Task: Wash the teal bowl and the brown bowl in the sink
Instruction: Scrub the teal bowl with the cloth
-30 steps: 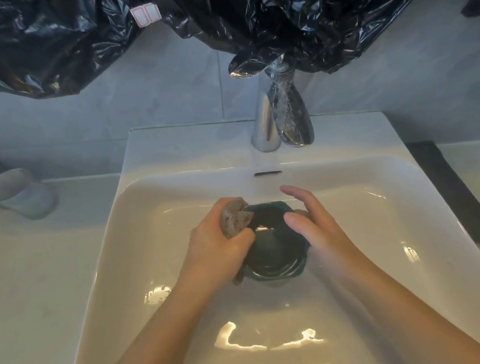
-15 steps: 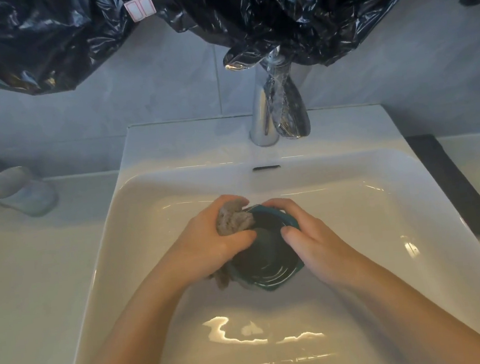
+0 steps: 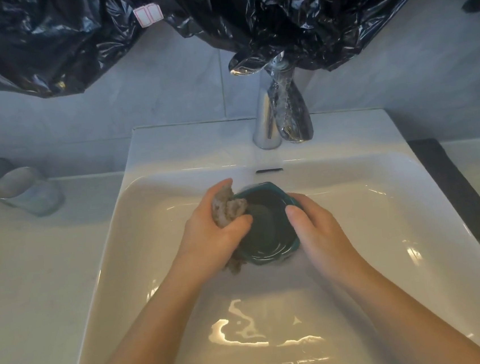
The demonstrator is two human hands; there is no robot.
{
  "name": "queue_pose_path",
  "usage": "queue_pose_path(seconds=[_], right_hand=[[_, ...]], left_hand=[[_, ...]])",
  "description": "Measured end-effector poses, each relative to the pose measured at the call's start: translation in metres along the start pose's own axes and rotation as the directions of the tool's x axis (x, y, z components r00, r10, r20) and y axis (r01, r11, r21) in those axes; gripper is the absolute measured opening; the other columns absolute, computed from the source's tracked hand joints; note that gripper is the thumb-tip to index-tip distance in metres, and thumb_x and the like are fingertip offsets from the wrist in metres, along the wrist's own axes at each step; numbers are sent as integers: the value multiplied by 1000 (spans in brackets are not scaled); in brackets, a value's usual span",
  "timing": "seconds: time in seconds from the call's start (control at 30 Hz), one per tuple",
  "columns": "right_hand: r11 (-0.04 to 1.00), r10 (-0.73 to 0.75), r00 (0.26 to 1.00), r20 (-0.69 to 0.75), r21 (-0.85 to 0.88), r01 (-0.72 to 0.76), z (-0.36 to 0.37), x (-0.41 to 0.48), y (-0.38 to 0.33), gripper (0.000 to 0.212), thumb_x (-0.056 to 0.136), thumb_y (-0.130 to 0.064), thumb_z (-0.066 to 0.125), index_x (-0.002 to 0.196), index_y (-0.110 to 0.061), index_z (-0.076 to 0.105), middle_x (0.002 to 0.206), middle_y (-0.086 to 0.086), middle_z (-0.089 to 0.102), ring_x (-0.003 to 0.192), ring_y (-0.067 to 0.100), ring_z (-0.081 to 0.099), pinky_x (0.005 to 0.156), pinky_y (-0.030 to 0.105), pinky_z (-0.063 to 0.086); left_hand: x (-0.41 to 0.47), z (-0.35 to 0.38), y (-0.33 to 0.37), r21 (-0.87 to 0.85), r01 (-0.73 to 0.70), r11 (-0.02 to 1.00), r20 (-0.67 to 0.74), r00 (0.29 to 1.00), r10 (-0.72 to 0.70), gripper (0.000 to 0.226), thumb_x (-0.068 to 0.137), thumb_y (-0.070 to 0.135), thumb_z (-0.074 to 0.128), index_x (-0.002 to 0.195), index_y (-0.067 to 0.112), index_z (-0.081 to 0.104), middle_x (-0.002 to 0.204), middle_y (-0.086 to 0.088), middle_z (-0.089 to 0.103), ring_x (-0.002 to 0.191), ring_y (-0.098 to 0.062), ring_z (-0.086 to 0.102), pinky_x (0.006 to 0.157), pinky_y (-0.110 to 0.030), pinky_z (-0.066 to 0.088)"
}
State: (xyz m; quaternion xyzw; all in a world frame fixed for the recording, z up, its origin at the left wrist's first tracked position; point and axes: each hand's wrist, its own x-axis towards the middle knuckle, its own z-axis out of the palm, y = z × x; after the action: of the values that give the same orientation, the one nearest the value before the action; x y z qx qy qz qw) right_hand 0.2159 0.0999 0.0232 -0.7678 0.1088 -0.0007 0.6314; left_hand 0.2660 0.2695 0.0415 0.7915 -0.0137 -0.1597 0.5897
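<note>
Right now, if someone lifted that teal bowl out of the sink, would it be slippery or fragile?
Probably slippery: the teal bowl looks glossy, and the sink around it shines wet. It seems rigid, holding its shape in the grip of the right hand. Likely breakable if glazed ceramic, which I cannot confirm.

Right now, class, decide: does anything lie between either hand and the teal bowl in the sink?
Yes, on one side. The left hand grips a crumpled grey-brown cloth that lies between it and the left rim of the teal bowl. The right hand holds the right rim directly, nothing visible between.
</note>
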Motion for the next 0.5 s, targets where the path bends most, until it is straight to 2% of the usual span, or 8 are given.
queue_pose_path(seconds=[0.17,0.3,0.37,0.43,0.5], right_hand=[[999,-29,996,89,-40,33,-8,0,-3,35,103,-11,41,107,-29,71,96,-10,75,90,0,67,71,10,48],[997,-19,986,164,-67,30,-8,1,-7,38,103,-10,41,97,-32,71,85,-16,73,82,0,65,69,11,48],[997,-24,981,192,-69,38,-8,2,-5,32,101,-18,42,101,-29,72,91,-8,73,88,7,66,72,15,51],[997,-23,975,222,-70,39,-7,1,-4,31,97,-24,42,106,-27,72,96,-4,72,92,8,65,75,16,52],[996,-15,966,260,-81,37,-7,0,-4,30,101,-20,43,111,-26,71,97,-6,72,95,7,65,76,16,52]], left_hand=[[3,-12,1,141,10,990,183,982,-36,63,66,44,68,125,48,48,119,12,61,103,-7,63,94,-36,53],[6,-23,4,155,27,988,280,957,-70,62,59,51,69,118,45,53,106,7,69,91,-7,68,89,-39,56],[9,-26,4,136,54,989,337,936,-98,59,58,52,68,114,41,58,104,-2,71,95,-15,68,92,-45,54],[12,-28,3,126,66,990,373,921,-108,55,59,54,68,112,38,60,105,3,71,98,-13,68,94,-44,52],[13,-27,2,159,53,986,400,909,-114,53,61,56,68,111,39,60,104,11,70,97,-8,67,93,-38,53]])
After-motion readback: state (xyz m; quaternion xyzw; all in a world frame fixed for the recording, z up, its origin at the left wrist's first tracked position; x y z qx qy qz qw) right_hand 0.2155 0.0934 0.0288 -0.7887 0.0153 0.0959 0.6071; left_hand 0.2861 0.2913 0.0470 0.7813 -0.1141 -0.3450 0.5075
